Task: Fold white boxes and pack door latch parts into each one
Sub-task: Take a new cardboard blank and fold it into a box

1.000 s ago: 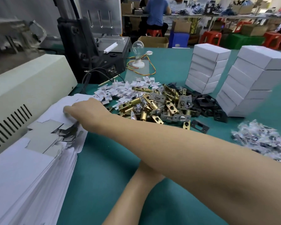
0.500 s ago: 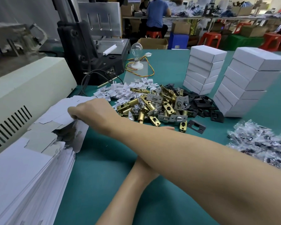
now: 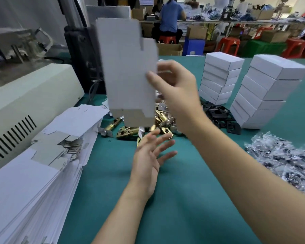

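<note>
My right hand (image 3: 176,88) pinches a flat, unfolded white box blank (image 3: 127,71) by its right edge and holds it upright above the table. Below it, my left hand (image 3: 150,155) hovers palm up with fingers spread and holds nothing. Behind the blank lies a pile of brass door latch parts (image 3: 128,132), partly hidden by the blank and my right hand. A tall stack of flat box blanks (image 3: 33,173) sits at the left. Two stacks of folded white boxes (image 3: 220,76) (image 3: 266,92) stand at the right.
Black strike plates (image 3: 222,117) lie by the box stacks, and a heap of small clear bags (image 3: 285,155) sits at the right edge. A cream machine (image 3: 25,95) and a black press (image 3: 83,55) border the green table (image 3: 165,199) at left. People work at far tables.
My right hand has lifted one blank off the left stack and swung it up to the middle. My left hand came out from under the right arm and opened.
</note>
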`<state>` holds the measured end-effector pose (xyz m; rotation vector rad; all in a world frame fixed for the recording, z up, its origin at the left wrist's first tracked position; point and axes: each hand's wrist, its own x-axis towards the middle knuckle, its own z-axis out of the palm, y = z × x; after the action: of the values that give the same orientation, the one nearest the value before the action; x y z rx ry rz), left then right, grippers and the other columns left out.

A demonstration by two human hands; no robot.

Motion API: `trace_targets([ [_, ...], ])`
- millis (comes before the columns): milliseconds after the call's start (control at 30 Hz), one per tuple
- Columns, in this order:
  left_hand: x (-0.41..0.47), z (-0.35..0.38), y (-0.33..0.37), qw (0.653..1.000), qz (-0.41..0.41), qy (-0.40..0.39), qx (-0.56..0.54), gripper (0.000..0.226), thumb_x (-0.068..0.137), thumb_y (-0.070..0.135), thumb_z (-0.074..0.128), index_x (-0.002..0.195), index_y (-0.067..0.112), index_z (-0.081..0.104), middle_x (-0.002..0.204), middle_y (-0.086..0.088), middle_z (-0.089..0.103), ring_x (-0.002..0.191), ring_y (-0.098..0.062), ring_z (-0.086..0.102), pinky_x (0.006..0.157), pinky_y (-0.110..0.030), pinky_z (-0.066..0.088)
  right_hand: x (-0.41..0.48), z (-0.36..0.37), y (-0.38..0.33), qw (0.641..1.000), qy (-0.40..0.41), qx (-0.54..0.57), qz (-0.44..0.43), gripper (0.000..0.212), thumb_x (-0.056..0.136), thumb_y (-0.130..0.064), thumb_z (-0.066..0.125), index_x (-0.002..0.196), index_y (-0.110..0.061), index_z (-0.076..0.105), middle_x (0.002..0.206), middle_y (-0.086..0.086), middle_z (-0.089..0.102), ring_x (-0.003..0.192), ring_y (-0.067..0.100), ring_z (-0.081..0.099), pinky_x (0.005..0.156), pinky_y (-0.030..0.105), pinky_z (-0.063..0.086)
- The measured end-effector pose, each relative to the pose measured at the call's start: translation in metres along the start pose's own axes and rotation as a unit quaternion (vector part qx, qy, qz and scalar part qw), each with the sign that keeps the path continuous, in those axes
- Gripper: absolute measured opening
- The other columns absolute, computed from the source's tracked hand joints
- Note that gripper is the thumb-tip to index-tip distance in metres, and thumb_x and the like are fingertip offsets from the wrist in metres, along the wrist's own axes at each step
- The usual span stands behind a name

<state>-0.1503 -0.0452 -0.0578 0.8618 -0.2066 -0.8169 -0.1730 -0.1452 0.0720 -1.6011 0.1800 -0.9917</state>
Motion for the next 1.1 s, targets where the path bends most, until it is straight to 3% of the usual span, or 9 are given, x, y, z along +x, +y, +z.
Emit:
trace_targets([
  [100, -0.005, 0.0, 0.007, 0.999, -0.015, -0.033, -0.027, 0.037, 0.109, 0.01, 0.037, 0.106, 0.015, 0.073, 0.112, -0.006, 0.079, 0.094, -0.02, 0.077, 0.073, -0.033, 0.063, -0.037, -0.045, 0.009, 0.983, -0.014, 0.093, 0.156, 0.008, 0.098, -0.01, 0.067, 0.106, -0.011, 0.069, 0.093, 0.001, 0.072, 0.074, 0.009, 0.066, 0.051, 0.02, 0.048],
  [167, -0.011, 0.002, 0.007, 0.996, -0.032, -0.088, 0.012, 0.037, 0.109, 0.028, 0.045, 0.109, 0.028, 0.082, 0.115, 0.0, 0.078, 0.099, -0.016, 0.075, 0.084, -0.035, 0.063, -0.06, -0.065, 0.022, 0.971, -0.02, 0.088, 0.219, 0.014, 0.097, -0.01, 0.066, 0.11, -0.007, 0.069, 0.091, 0.002, 0.072, 0.067, 0.01, 0.061, 0.048, 0.018, 0.043],
  [367, -0.02, 0.008, 0.002, 0.971, -0.112, -0.194, 0.085, 0.059, 0.097, 0.067, 0.041, 0.134, 0.034, 0.072, 0.145, -0.003, 0.066, 0.134, -0.025, 0.062, 0.11, -0.05, 0.052, -0.094, -0.089, 0.042, 0.976, 0.034, -0.004, 0.214, 0.011, 0.095, -0.013, 0.07, 0.104, -0.016, 0.075, 0.093, 0.0, 0.076, 0.074, 0.009, 0.066, 0.056, 0.02, 0.052],
  [467, -0.02, 0.014, -0.001, 0.964, -0.08, -0.198, 0.16, 0.084, 0.075, 0.07, 0.078, 0.14, 0.019, 0.061, 0.119, 0.003, 0.075, 0.095, -0.015, 0.072, 0.083, -0.03, 0.06, -0.103, -0.087, 0.044, 0.981, 0.022, -0.057, 0.183, 0.013, 0.089, -0.02, 0.077, 0.101, -0.025, 0.076, 0.097, 0.0, 0.075, 0.085, 0.014, 0.072, 0.068, 0.028, 0.057],
  [533, -0.016, 0.015, 0.0, 0.966, -0.05, -0.159, 0.196, 0.109, 0.055, 0.061, 0.097, 0.139, 0.012, 0.049, 0.111, 0.0, 0.077, 0.089, -0.017, 0.075, 0.075, -0.025, 0.059, -0.107, -0.085, 0.044, 0.983, 0.016, -0.06, 0.175, 0.025, 0.08, -0.021, 0.076, 0.103, -0.029, 0.075, 0.1, -0.003, 0.076, 0.094, 0.018, 0.072, 0.076, 0.036, 0.059],
  [767, -0.013, 0.007, 0.001, 0.95, 0.115, -0.038, 0.287, 0.035, 0.074, 0.039, 0.089, 0.106, 0.035, 0.074, 0.111, 0.003, 0.08, 0.099, -0.016, 0.077, 0.075, -0.024, 0.061, -0.106, -0.082, 0.04, 0.986, 0.076, 0.03, 0.145, 0.021, 0.099, -0.041, 0.051, 0.104, -0.026, 0.065, 0.1, -0.007, 0.071, 0.087, 0.007, 0.066, 0.068, 0.019, 0.052],
  [867, -0.015, 0.008, 0.002, 0.951, 0.115, -0.008, 0.286, 0.042, 0.077, 0.035, 0.083, 0.117, 0.033, 0.071, 0.115, 0.005, 0.079, 0.102, -0.017, 0.077, 0.078, -0.032, 0.064, -0.107, -0.082, 0.037, 0.984, 0.119, -0.129, 0.02, 0.03, 0.095, -0.042, 0.063, 0.124, -0.034, 0.057, 0.116, -0.011, 0.06, 0.1, 0.014, 0.065, 0.081, 0.025, 0.052],
  [967, -0.021, 0.009, 0.003, 0.956, 0.076, -0.031, 0.283, 0.033, 0.079, 0.032, 0.077, 0.112, 0.032, 0.075, 0.109, 0.001, 0.08, 0.099, -0.022, 0.077, 0.073, -0.029, 0.062, -0.106, -0.087, 0.037, 0.931, 0.063, -0.335, -0.128, 0.041, 0.095, -0.034, 0.07, 0.133, -0.023, 0.064, 0.137, 0.001, 0.046, 0.122, 0.016, 0.053, 0.101, 0.035, 0.048],
  [1100, -0.03, 0.011, 0.006, 0.956, 0.019, -0.102, 0.274, 0.034, 0.075, 0.034, 0.078, 0.109, 0.035, 0.077, 0.106, -0.008, 0.078, 0.097, -0.029, 0.076, 0.074, -0.034, 0.06, -0.108, -0.083, 0.036, 0.916, -0.006, -0.379, -0.13, 0.043, 0.095, -0.042, 0.066, 0.136, -0.028, 0.066, 0.155, 0.005, 0.036, 0.13, 0.021, 0.048, 0.104, 0.047, 0.044],
])
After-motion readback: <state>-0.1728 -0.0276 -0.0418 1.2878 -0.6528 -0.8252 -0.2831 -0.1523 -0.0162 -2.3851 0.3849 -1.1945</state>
